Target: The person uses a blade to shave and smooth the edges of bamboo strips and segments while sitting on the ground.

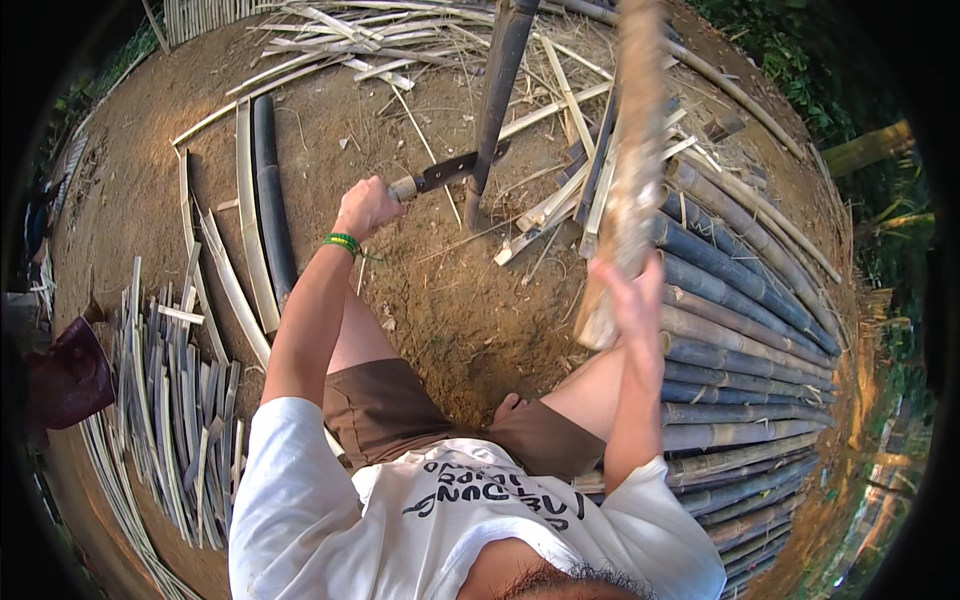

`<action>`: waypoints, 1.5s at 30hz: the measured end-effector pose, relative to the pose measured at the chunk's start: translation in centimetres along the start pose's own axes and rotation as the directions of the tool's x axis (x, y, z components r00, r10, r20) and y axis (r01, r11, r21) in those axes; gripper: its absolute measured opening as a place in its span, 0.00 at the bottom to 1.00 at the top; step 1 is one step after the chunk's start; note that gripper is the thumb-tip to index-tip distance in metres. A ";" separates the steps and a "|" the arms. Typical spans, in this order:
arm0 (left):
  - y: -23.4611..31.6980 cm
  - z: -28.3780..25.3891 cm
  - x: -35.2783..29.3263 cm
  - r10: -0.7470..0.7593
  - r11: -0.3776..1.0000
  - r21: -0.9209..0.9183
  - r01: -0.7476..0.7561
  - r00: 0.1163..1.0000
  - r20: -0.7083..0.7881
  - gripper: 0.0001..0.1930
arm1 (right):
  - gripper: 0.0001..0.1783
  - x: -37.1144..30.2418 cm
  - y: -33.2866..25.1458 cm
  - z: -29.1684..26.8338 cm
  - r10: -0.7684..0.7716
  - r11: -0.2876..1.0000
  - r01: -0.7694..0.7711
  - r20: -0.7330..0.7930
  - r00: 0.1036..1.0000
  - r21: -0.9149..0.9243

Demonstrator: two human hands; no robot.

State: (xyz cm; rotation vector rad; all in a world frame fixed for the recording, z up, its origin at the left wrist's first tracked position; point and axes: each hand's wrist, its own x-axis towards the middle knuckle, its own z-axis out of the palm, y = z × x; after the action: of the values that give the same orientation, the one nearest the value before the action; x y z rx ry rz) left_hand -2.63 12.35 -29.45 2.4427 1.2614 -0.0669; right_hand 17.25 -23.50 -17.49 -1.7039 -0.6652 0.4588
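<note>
My left hand (pixel 370 208) is closed round the pale handle of a machete (pixel 447 173). Its dark blade lies across a dark bamboo pole (pixel 498 90) standing on the soil, and the tip shows past the far side. Whether the blade is sunk into the bamboo I cannot tell. On the right, my right hand (pixel 636 305) grips a thick, rough wooden stick (pixel 637 150), smeared by motion. One end of the stick points away from me, and its near end shows below the hand.
Several bamboo poles (pixel 740 352) lie in a row on the right. Split strips (pixel 170 400) are piled at the left, and more slats (pixel 350 40) lie at the back. A dark bamboo length (pixel 271 190) lies left of my left hand. A dark red object (pixel 70 375) stands at the far left.
</note>
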 end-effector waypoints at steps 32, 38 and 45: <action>2.8 12.7 -1.0 -0.118 0.993 0.017 0.116 0.981 0.153 0.25 | 0.29 -1.5 9.0 -21.4 0.241 0.886 -0.400 -0.503 0.830 -0.236; -0.7 16.7 -2.4 -0.184 0.770 -0.535 0.348 0.924 0.336 0.15 | 0.38 -12.1 18.5 -20.8 0.295 0.302 -0.804 -0.752 0.590 -0.512; 5.7 12.1 -8.2 -0.227 0.841 -0.458 0.286 0.957 0.179 0.18 | 0.38 -13.4 22.1 -17.0 -0.149 0.469 -0.423 -0.541 0.827 -0.775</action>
State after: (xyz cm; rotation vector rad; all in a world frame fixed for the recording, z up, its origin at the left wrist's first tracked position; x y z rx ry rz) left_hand -1.34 -1.34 -37.00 1.8118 1.3554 0.0280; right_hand 21.83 -48.13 -35.65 -2.7598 -0.2963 -0.4032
